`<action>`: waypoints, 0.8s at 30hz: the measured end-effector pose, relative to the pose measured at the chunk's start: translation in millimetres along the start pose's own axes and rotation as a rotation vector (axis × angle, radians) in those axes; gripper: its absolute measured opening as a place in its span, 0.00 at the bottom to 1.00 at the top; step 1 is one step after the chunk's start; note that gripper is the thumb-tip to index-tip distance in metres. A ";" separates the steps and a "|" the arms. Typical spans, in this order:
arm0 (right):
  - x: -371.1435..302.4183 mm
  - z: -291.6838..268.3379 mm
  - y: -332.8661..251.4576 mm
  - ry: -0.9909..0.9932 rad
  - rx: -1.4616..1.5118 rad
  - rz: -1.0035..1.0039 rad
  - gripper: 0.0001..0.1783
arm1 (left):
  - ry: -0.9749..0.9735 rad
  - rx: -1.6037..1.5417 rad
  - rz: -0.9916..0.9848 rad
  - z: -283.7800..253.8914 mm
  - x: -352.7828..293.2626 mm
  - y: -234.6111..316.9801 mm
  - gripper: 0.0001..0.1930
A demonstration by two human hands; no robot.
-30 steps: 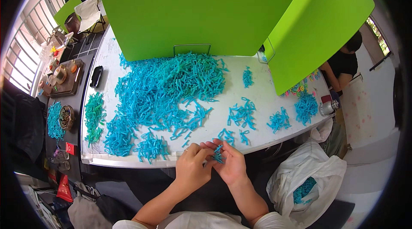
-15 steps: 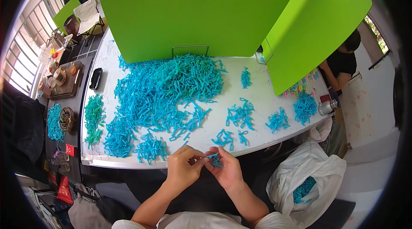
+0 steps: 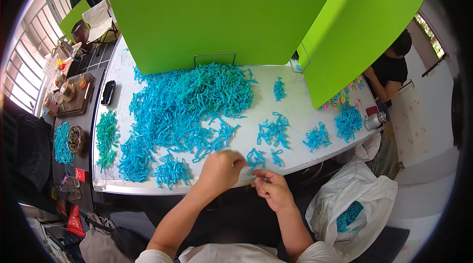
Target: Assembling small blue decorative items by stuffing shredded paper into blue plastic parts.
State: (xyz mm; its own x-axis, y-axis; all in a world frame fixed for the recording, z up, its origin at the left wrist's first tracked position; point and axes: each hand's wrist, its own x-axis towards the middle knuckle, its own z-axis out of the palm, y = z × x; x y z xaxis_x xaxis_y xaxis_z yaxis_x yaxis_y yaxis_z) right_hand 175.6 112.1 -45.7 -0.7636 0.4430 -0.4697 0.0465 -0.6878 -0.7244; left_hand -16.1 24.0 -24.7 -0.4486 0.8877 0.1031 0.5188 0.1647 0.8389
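Small, narrow blue loop-like pieces lie in heaps on the white table (image 3: 315, 109). My left hand (image 3: 222, 168) is over the table's front edge, its fingers drawn together and slightly blurred; anything in them is hidden. They are close beside a small pile of blue pieces (image 3: 255, 157). My right hand (image 3: 277, 191) is just in front of the edge, lower and to the right, with curled fingers. A blue bit shows by its index fingertip, but I cannot tell whether it is held. A gap separates the two hands.
A big blue-green heap (image 3: 197, 100) covers the table's left half; smaller piles lie to the right. Green panels (image 3: 221, 12) stand behind. A white sack (image 3: 315, 209) with blue pieces is at lower right. Another person (image 3: 394, 68) sits at far right.
My left hand has moved up and right, away from the right hand, toward the small pile. My right hand has shifted right and its fingers have curled over the blue pieces seen there before.
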 end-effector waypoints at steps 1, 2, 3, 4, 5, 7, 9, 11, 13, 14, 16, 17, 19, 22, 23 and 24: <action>-2.0 -2.9 -0.8 0.000 -0.001 0.001 0.15 | 0.001 -0.001 -0.001 7.2 9.8 0.3 0.04; -3.3 -6.0 -1.0 0.059 0.063 -0.041 0.16 | -0.002 0.184 -0.051 15.8 20.1 2.6 0.05; -2.9 -9.2 -2.4 0.119 0.128 -0.087 0.16 | -0.006 0.368 -0.099 25.4 29.9 2.8 0.07; -3.0 -10.5 -4.3 0.141 0.163 -0.102 0.15 | -0.004 0.366 -0.096 34.4 36.8 1.8 0.07; -3.7 -10.0 -7.1 0.143 0.163 -0.103 0.15 | -0.026 0.480 -0.087 43.0 41.3 1.0 0.09; -4.9 -6.3 -15.9 0.145 0.159 -0.129 0.12 | -0.048 0.591 -0.072 53.8 47.4 -6.5 0.11; -8.5 -1.9 -20.9 0.151 0.145 -0.134 0.11 | -0.017 0.627 -0.087 57.3 50.8 -12.2 0.11; -7.8 1.6 -23.9 0.152 0.131 -0.135 0.09 | -0.015 0.553 -0.092 52.6 51.8 -12.0 0.10; -5.7 3.1 -24.0 0.158 0.128 -0.144 0.07 | -0.017 0.479 -0.107 43.1 47.2 -9.0 0.10; -5.3 4.5 -23.3 0.159 0.132 -0.138 0.07 | -0.003 0.313 -0.087 35.2 41.2 -6.5 0.09; -3.0 6.8 -23.6 0.158 0.089 -0.177 0.06 | 0.008 0.149 -0.076 19.3 29.2 1.5 0.08; -1.3 7.6 -24.4 0.159 0.091 -0.169 0.06 | 0.014 0.024 -0.075 11.4 22.8 7.2 0.08; 0.1 12.0 -25.5 0.158 0.075 -0.166 0.06 | 0.020 -0.096 -0.086 0.6 9.7 10.0 0.08; 0.8 22.3 -33.0 0.134 -0.025 -0.151 0.06 | 0.084 -0.238 -0.100 -12.3 -11.2 9.2 0.09; 0.1 25.4 -36.0 0.133 -0.022 -0.138 0.06 | 0.084 -0.237 -0.114 -17.4 -16.7 11.6 0.09; -1.9 28.8 -37.2 0.120 -0.119 -0.138 0.07 | 0.062 -0.294 -0.121 -22.1 -23.3 14.0 0.08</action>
State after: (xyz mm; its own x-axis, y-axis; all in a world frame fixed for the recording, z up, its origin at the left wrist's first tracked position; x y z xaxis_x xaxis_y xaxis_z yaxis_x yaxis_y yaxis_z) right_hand 156.8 120.3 -3.3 -0.6861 0.5984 -0.4137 0.0283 -0.5463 -0.8371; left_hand -14.5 -3.9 -3.6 -0.5427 0.8397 0.0176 0.2301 0.1285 0.9647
